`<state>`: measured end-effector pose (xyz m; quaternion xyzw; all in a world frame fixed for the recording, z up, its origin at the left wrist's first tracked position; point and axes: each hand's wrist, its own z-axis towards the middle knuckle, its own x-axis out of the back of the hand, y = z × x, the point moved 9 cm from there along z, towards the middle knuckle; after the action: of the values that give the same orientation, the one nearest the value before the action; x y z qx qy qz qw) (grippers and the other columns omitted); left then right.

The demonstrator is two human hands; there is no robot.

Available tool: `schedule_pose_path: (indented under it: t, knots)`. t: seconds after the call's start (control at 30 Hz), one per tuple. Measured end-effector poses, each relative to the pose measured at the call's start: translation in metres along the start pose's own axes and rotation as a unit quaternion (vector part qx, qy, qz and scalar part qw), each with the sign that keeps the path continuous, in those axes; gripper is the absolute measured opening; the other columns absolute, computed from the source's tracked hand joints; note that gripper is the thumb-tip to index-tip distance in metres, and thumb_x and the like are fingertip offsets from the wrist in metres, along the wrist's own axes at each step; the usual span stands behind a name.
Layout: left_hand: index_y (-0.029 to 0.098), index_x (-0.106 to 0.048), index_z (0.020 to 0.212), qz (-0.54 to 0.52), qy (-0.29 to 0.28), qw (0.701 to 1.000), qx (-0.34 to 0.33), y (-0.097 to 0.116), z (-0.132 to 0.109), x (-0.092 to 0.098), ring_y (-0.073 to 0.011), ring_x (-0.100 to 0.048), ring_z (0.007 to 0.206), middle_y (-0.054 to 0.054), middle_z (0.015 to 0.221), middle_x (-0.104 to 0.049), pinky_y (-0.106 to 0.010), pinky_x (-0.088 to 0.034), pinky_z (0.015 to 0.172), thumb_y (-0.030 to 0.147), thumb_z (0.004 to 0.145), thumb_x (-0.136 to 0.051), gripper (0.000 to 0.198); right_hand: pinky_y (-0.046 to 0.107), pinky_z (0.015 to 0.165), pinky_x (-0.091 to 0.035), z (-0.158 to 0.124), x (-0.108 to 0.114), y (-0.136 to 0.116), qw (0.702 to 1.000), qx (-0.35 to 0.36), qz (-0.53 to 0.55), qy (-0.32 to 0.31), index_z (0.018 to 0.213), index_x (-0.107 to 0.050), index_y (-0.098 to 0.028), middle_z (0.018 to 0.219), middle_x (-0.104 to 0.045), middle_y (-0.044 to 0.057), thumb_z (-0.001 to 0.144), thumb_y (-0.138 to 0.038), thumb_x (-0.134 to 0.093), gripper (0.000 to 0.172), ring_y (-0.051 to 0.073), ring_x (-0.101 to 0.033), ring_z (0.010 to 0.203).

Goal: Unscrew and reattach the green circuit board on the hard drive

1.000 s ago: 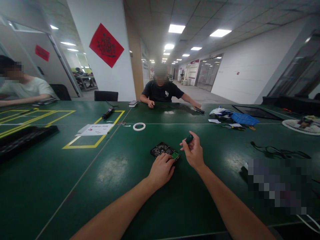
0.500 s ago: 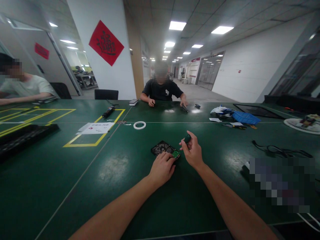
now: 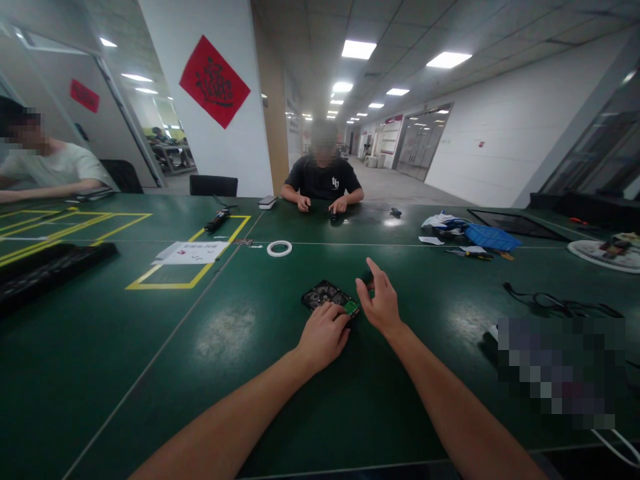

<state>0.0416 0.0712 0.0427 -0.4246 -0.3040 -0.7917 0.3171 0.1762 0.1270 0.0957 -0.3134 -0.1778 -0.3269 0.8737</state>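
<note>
A hard disk drive (image 3: 323, 294) with a dark metal body and a green circuit board (image 3: 351, 307) lies flat in front of me. My left hand (image 3: 325, 333) grips its near edge, fingers bent over the board and covering part of it. To the right of the drive is my right hand (image 3: 380, 299), its thumb and fingers around a screwdriver (image 3: 369, 275). The tool's dark green handle shows between the thumb and raised index finger. Its shaft and tip cannot be made out.
A white ring (image 3: 279, 249) and a paper sheet (image 3: 193, 253) lie beyond to the left. At the right are a blue tray (image 3: 493, 236), black cables (image 3: 560, 303) and a blurred-out object (image 3: 555, 367). Across the table a person (image 3: 323, 175) handles a small dark item; another sits far left.
My right hand has shifted slightly left, its index finger straightened and its thumb moved on the screwdriver handle. My left hand stays on the drive. The person opposite has drawn one hand inward.
</note>
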Motion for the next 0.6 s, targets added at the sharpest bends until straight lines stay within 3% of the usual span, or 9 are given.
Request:
schedule_pose_path:
  t: [0.1, 0.3, 0.5, 0.6]
  knots:
    - [0.022, -0.066, 0.116, -0.001, -0.005, 1.0, 0.002, 0.0, 0.0, 0.0, -0.0278, -0.056, 0.111, -0.009, 0.115, -0.063, -0.047, -0.047, 0.1, 0.024, 0.091, -0.06, 0.026, 0.047, 0.1, -0.054, 0.003, 0.002, -0.005, 1.0, 0.02, 0.007, 0.016, 0.152, -0.039, -0.024, 0.126, -0.063, 0.013, 0.101, -0.033, -0.046, 0.052, 0.025, -0.066, 0.108]
    - [0.021, -0.066, 0.116, -0.002, -0.004, 1.0, -0.003, 0.001, -0.001, 0.001, -0.0276, -0.055, 0.111, -0.008, 0.115, -0.064, -0.047, -0.047, 0.1, 0.024, 0.091, -0.06, 0.026, 0.041, 0.084, -0.063, 0.0, 0.006, 0.002, 0.998, 0.001, 0.023, 0.056, 0.138, -0.05, -0.023, 0.119, -0.067, 0.012, 0.096, -0.039, -0.059, 0.046, 0.022, -0.07, 0.091]
    - [0.022, -0.067, 0.116, -0.002, -0.003, 1.0, -0.003, 0.001, 0.0, 0.002, -0.0278, -0.055, 0.11, -0.008, 0.115, -0.064, -0.046, -0.047, 0.1, 0.024, 0.091, -0.06, 0.026, 0.043, 0.088, -0.063, 0.002, 0.009, 0.001, 0.997, 0.012, 0.045, 0.065, 0.138, -0.05, -0.023, 0.128, -0.063, 0.013, 0.098, -0.037, -0.055, 0.042, 0.023, -0.07, 0.102]
    - [0.022, -0.066, 0.116, -0.001, -0.001, 1.0, -0.004, 0.001, 0.0, 0.002, -0.0278, -0.056, 0.111, -0.008, 0.115, -0.063, -0.046, -0.047, 0.1, 0.024, 0.091, -0.061, 0.026, 0.043, 0.085, -0.063, 0.002, 0.013, -0.001, 0.996, 0.016, 0.036, 0.077, 0.133, -0.052, -0.023, 0.123, -0.064, 0.013, 0.096, -0.036, -0.058, 0.04, 0.023, -0.07, 0.098]
